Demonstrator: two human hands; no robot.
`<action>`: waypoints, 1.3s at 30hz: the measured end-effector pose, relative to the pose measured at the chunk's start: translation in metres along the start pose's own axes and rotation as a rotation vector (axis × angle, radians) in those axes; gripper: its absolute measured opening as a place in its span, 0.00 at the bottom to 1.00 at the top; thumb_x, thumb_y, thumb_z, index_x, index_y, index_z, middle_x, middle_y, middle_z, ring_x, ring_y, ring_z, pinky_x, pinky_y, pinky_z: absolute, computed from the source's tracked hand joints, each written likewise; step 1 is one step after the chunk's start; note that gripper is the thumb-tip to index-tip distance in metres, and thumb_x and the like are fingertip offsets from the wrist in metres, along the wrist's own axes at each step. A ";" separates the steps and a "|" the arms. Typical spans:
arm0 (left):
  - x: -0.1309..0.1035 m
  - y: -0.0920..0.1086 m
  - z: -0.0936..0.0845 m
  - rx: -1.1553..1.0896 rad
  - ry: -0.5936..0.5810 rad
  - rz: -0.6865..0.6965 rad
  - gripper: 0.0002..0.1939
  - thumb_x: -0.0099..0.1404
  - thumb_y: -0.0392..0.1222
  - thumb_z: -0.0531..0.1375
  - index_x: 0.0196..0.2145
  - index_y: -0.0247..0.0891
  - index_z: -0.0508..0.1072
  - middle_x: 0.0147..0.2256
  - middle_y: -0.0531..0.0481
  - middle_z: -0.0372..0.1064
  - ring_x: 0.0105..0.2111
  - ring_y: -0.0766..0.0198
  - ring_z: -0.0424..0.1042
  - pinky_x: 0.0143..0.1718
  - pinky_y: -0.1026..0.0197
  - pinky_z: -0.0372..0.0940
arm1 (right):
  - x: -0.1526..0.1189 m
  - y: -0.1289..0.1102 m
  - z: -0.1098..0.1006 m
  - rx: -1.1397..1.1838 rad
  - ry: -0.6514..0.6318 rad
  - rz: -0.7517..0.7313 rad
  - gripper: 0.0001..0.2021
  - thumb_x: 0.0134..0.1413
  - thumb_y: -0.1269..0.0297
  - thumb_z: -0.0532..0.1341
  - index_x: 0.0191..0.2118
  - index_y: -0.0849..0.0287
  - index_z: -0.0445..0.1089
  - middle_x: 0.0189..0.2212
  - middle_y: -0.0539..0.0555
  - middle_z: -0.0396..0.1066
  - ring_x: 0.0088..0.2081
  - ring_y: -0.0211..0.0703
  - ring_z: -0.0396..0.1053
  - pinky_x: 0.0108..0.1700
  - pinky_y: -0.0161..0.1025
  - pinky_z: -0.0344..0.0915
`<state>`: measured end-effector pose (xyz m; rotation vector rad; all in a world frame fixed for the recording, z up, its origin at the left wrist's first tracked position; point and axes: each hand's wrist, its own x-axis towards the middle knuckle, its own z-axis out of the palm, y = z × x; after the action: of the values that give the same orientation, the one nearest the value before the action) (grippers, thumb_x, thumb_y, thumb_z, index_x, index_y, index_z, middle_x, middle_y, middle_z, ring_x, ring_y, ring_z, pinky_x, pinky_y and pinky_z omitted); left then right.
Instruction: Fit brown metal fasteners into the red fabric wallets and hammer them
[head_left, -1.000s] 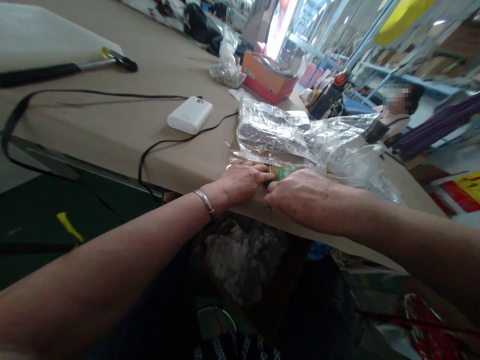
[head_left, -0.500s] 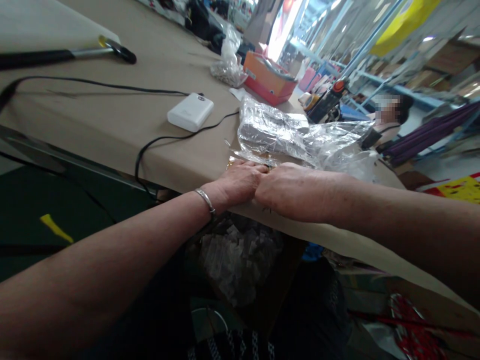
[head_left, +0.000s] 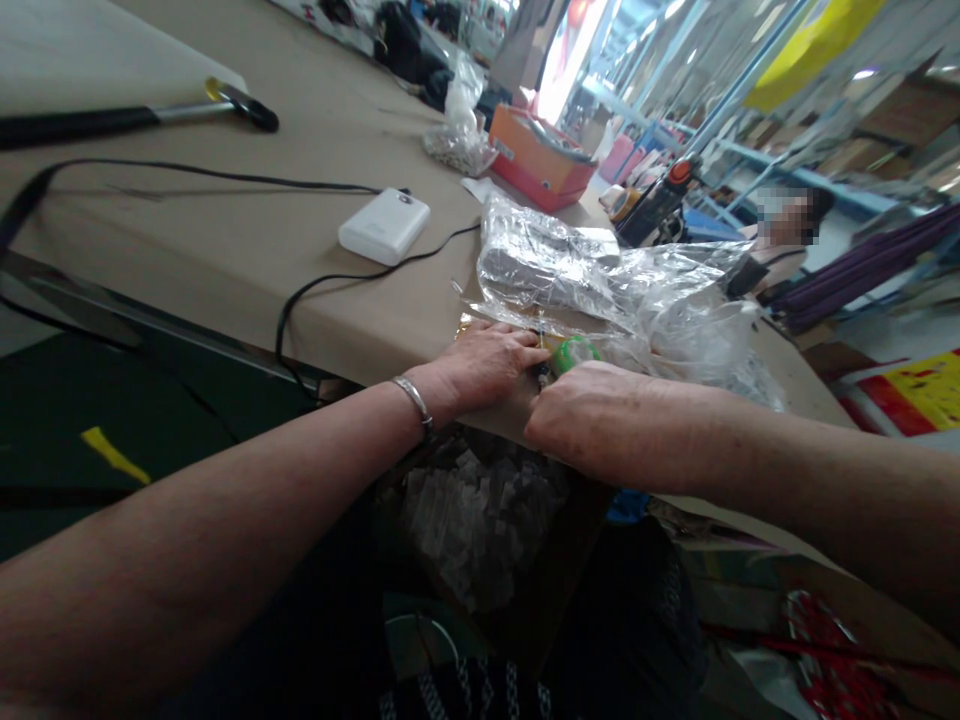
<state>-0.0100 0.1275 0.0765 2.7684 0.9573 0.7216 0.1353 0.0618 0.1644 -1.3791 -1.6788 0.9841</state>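
Hands both low at near edge of tabletop (head_left: 217, 235), close together. Left hand (head_left: 487, 362) lies palm down, fingers extended over a thin gold-coloured piece (head_left: 463, 325), mostly covered; can't tell if its grip pinches anything. Right hand (head_left: 581, 405) curled, narrow grip, contents hidden, can't tell what's held. Green round item (head_left: 576, 351) just beyond right knuckles, near same edge, contact unclear. Clear plastic packaging (head_left: 544, 255) lies crumpled behind both, farther in from near edge. White device (head_left: 385, 226) sits left of packaging, black cord (head_left: 330, 282) beside it dropping over near edge. Orange box (head_left: 541, 160) stands toward far edge, beside knotted clear bag (head_left: 461, 120).
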 end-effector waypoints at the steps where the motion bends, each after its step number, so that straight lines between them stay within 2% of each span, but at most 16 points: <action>1: 0.000 0.000 0.001 0.007 0.004 -0.005 0.19 0.64 0.41 0.51 0.52 0.51 0.68 0.54 0.53 0.65 0.53 0.57 0.62 0.51 0.55 0.54 | -0.006 -0.001 -0.002 -0.112 -0.142 -0.037 0.16 0.34 0.88 0.62 0.12 0.59 0.65 0.11 0.40 0.61 0.17 0.26 0.52 0.27 0.33 0.47; 3: 0.000 -0.001 0.003 0.019 0.007 -0.013 0.20 0.64 0.40 0.50 0.52 0.52 0.68 0.55 0.53 0.64 0.53 0.57 0.62 0.52 0.54 0.53 | -0.015 0.000 -0.013 -0.442 -0.439 -0.128 0.13 0.35 0.86 0.63 0.17 0.58 0.69 0.14 0.42 0.62 0.18 0.28 0.50 0.26 0.34 0.45; 4: 0.000 -0.001 0.004 0.025 0.006 -0.015 0.20 0.64 0.40 0.50 0.52 0.52 0.68 0.54 0.53 0.65 0.53 0.57 0.62 0.52 0.54 0.54 | -0.020 0.001 -0.019 -0.612 -0.541 -0.161 0.11 0.39 0.82 0.63 0.20 0.57 0.71 0.15 0.43 0.63 0.18 0.29 0.49 0.26 0.35 0.44; 6: 0.000 -0.002 0.005 0.032 0.001 -0.014 0.20 0.65 0.40 0.49 0.52 0.53 0.68 0.54 0.53 0.65 0.52 0.57 0.63 0.51 0.54 0.54 | -0.030 0.008 -0.032 -0.827 -0.592 -0.159 0.06 0.47 0.74 0.62 0.27 0.56 0.72 0.17 0.45 0.63 0.18 0.31 0.50 0.25 0.36 0.44; 9: 0.000 -0.001 0.003 0.046 0.001 -0.013 0.19 0.65 0.41 0.49 0.52 0.52 0.68 0.54 0.53 0.65 0.51 0.56 0.63 0.50 0.53 0.55 | -0.048 0.029 -0.036 -0.803 -0.523 -0.053 0.06 0.55 0.68 0.58 0.29 0.56 0.70 0.19 0.47 0.65 0.21 0.33 0.57 0.25 0.34 0.48; 12: -0.001 0.000 0.001 0.068 -0.002 -0.012 0.19 0.66 0.41 0.48 0.52 0.52 0.68 0.55 0.53 0.65 0.51 0.56 0.64 0.49 0.53 0.55 | -0.061 0.056 -0.024 -0.549 -0.355 0.046 0.11 0.58 0.65 0.54 0.27 0.57 0.68 0.20 0.47 0.66 0.22 0.33 0.59 0.25 0.32 0.52; 15: -0.001 0.000 0.000 0.081 -0.012 -0.010 0.20 0.66 0.39 0.47 0.53 0.52 0.67 0.55 0.53 0.64 0.52 0.56 0.63 0.49 0.54 0.55 | -0.060 0.080 -0.008 -0.263 -0.234 0.110 0.12 0.58 0.60 0.55 0.26 0.59 0.67 0.20 0.47 0.64 0.22 0.32 0.58 0.24 0.31 0.53; 19: 0.000 -0.001 0.000 0.068 -0.021 -0.014 0.20 0.66 0.39 0.48 0.54 0.52 0.66 0.56 0.55 0.64 0.53 0.57 0.62 0.51 0.54 0.55 | -0.058 0.092 0.000 0.066 -0.117 0.170 0.15 0.56 0.54 0.57 0.28 0.60 0.68 0.20 0.47 0.64 0.20 0.31 0.55 0.22 0.30 0.51; 21: 0.000 -0.001 0.000 0.070 -0.026 -0.015 0.20 0.66 0.39 0.48 0.53 0.53 0.66 0.56 0.55 0.64 0.53 0.58 0.62 0.51 0.55 0.54 | -0.067 0.088 -0.005 0.088 -0.126 0.192 0.15 0.56 0.53 0.58 0.29 0.60 0.68 0.20 0.47 0.63 0.20 0.31 0.54 0.22 0.31 0.51; 24: 0.000 0.000 -0.001 0.089 -0.038 -0.015 0.20 0.66 0.38 0.48 0.53 0.51 0.66 0.56 0.53 0.64 0.53 0.58 0.62 0.51 0.55 0.55 | -0.093 0.084 -0.013 0.019 -0.217 0.253 0.13 0.57 0.55 0.58 0.29 0.60 0.69 0.21 0.47 0.63 0.21 0.31 0.55 0.22 0.31 0.51; 27: 0.000 0.001 -0.002 0.099 -0.053 -0.012 0.21 0.66 0.37 0.48 0.54 0.51 0.66 0.56 0.53 0.63 0.54 0.58 0.61 0.51 0.55 0.55 | -0.108 0.092 -0.010 0.076 -0.204 0.329 0.14 0.57 0.54 0.57 0.30 0.60 0.69 0.21 0.47 0.62 0.21 0.31 0.54 0.22 0.31 0.49; 29: 0.000 0.001 -0.002 0.103 -0.054 -0.016 0.21 0.66 0.36 0.48 0.54 0.51 0.65 0.56 0.53 0.63 0.54 0.58 0.61 0.51 0.55 0.55 | -0.103 0.101 -0.001 0.138 -0.170 0.354 0.14 0.56 0.54 0.58 0.28 0.60 0.67 0.19 0.46 0.60 0.19 0.30 0.51 0.21 0.31 0.47; 33: 0.000 0.002 -0.003 0.108 -0.048 -0.005 0.20 0.66 0.36 0.48 0.54 0.49 0.65 0.56 0.52 0.63 0.54 0.57 0.62 0.51 0.55 0.56 | -0.077 0.112 0.017 0.216 -0.145 0.312 0.15 0.55 0.53 0.58 0.26 0.60 0.66 0.17 0.45 0.60 0.18 0.29 0.51 0.20 0.30 0.46; 36: 0.000 0.002 -0.003 0.101 -0.052 0.001 0.20 0.66 0.36 0.49 0.54 0.48 0.66 0.55 0.52 0.64 0.54 0.56 0.62 0.51 0.54 0.56 | -0.066 0.115 0.021 0.297 -0.109 0.281 0.15 0.54 0.54 0.59 0.25 0.60 0.65 0.17 0.44 0.59 0.17 0.28 0.50 0.20 0.31 0.45; 39: 0.001 0.001 -0.002 0.091 -0.044 -0.002 0.21 0.65 0.36 0.50 0.54 0.49 0.66 0.55 0.51 0.64 0.53 0.56 0.63 0.51 0.54 0.56 | -0.066 0.122 0.022 0.373 -0.084 0.270 0.14 0.54 0.55 0.60 0.26 0.61 0.66 0.17 0.44 0.59 0.17 0.28 0.50 0.20 0.31 0.44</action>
<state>-0.0100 0.1270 0.0788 2.8475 1.0080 0.6297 0.1773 0.0098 0.0405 -1.3436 -1.2994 1.4438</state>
